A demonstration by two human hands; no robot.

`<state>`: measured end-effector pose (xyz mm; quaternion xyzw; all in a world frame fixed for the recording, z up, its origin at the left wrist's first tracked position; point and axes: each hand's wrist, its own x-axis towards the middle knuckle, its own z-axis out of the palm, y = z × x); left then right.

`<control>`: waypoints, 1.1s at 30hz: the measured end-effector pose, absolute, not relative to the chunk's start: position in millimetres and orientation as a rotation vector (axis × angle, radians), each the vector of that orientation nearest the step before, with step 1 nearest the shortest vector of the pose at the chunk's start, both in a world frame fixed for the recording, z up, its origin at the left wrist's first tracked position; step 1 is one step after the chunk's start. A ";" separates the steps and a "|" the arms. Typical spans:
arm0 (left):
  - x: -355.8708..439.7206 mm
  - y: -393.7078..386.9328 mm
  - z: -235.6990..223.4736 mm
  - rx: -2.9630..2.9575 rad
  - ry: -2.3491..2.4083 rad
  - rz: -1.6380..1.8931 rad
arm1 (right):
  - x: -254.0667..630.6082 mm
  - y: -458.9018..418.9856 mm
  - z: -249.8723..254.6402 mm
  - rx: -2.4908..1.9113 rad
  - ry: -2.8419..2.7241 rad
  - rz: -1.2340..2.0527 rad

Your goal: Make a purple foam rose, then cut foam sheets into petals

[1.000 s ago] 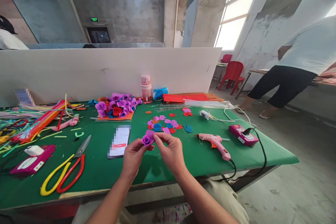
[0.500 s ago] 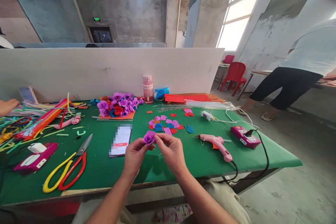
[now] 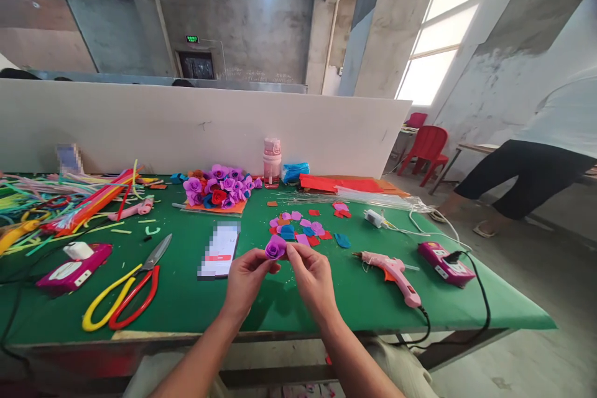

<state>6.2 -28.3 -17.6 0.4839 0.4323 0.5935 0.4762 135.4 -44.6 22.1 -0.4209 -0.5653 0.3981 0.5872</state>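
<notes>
- Purple rose, lower middle of the head view, up in front of us and clear of the green tabletop!
- Left hand on the bloom's left side: its grip is pinched together on the flower, fingers curled in.
- Right hand across from it, thumb and forefinger meeting the flower's right edge, so that grip is clamped on it too.
- Just beyond the fingertips, a scatter of cut pieces in purple, red, blue and orange.
- Left of the hands, a phone lies flat, its screen partly blurred out; further to the lower left, scissors with one yellow and one red handle, blades pointing up the frame.
- Over on the right, a pink glue gun on its side, nozzle towards the left, and near it a magenta power strip with a black plug in.
- Above the phone, a heap of finished roses, mostly purple; right of that, a pink bottle standing upright against the white panel.
- Far left, a tangle of coloured strips; right edge, a person leaning over.
</notes>
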 end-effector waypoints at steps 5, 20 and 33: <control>6.8 -29.3 -16.4 1.170 1.069 1.445 | 135.1 -44.8 19.8 -0.955 -1.307 0.964; 5.3 -28.4 -19.6 1.205 1.049 1.428 | 132.0 -44.0 15.5 -1.032 -1.383 0.854; 8.7 -29.0 -18.0 1.167 1.036 1.396 | 134.8 -42.4 12.1 -1.109 -1.448 0.715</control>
